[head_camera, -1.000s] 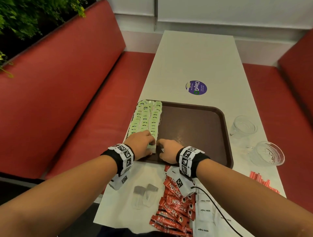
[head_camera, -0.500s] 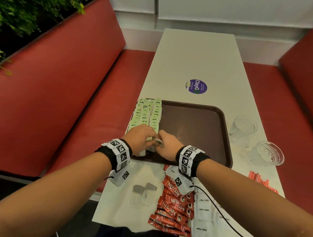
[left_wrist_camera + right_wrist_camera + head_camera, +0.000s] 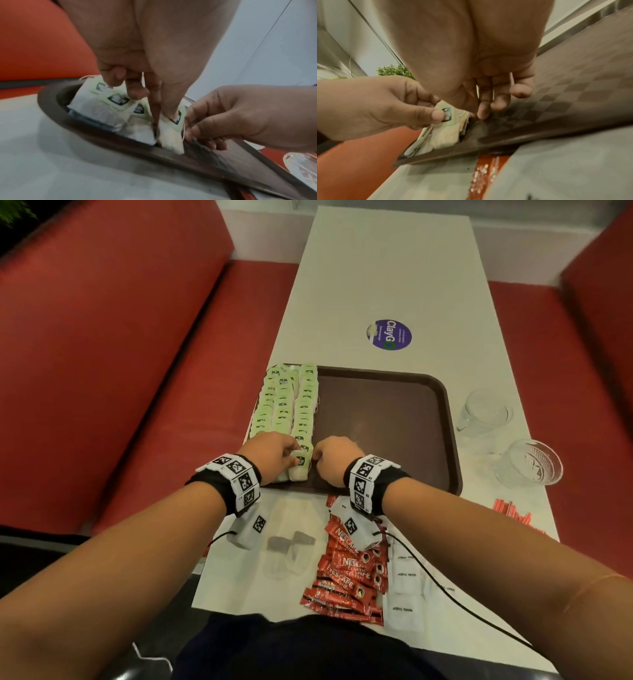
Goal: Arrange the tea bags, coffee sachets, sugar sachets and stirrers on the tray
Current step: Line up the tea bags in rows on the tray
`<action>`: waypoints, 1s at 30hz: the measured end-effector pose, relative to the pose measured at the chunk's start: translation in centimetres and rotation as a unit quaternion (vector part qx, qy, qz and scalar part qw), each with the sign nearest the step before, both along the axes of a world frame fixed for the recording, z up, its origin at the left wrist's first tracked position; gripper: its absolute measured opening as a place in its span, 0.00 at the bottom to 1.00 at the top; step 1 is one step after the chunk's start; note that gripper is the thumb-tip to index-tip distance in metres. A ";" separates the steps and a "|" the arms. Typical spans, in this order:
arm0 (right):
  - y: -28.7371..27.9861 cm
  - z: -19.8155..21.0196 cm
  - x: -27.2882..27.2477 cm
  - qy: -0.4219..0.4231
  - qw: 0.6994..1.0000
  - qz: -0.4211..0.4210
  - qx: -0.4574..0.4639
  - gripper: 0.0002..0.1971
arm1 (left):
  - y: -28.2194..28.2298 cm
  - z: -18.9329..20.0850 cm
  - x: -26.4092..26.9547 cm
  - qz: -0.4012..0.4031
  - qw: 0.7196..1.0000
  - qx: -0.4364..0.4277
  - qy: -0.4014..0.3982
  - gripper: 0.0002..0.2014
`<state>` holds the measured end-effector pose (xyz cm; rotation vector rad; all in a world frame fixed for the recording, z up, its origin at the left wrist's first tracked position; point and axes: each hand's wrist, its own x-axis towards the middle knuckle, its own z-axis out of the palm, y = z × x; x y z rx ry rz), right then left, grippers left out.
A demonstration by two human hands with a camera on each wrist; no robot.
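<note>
The left hand pinches the tea bag, probably light and limp, by its green tag; whether the right hand grips anything is unclear.

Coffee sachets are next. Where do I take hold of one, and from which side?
Pinch the left end of one of the nearer coffee sachets, coming from the left over the bare table. They lie flat and fanned, overlapping lengthwise; their right ends butt against the sugar sachets, so left ends look freest.
</note>
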<state>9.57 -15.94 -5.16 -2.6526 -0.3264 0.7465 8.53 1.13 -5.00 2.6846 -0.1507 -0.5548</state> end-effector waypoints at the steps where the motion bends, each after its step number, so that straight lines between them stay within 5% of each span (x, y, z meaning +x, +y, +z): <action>1: 0.2 0.1 0.0 0.003 1.000 0.005 -0.005 0.14 | 0.0 -0.2 0.1 0.012 1.000 -0.004 -0.011 0.12; 5: 0.5 0.0 0.1 -0.002 1.000 0.014 -0.010 0.13 | 0.2 -0.1 0.2 0.040 0.996 -0.013 -0.074 0.13; 11: 0.5 0.0 0.1 -0.014 0.999 0.036 -0.016 0.11 | -0.3 -0.6 -0.6 -0.099 0.992 0.055 -0.047 0.15; 22: 0.5 0.8 -1.9 -0.047 0.996 0.071 -0.002 0.14 | 1.1 1.0 -2.2 -0.089 0.990 0.013 -0.108 0.12; 25: 0.9 1.6 -3.7 -0.040 0.991 0.127 0.014 0.06 | 2.2 1.6 -4.3 -0.113 0.990 0.030 -0.084 0.08; 30: 1.7 1.6 -7.5 0.024 0.967 0.255 0.018 0.08 | 3.5 1.3 -8.6 -0.183 0.981 0.056 -0.009 0.04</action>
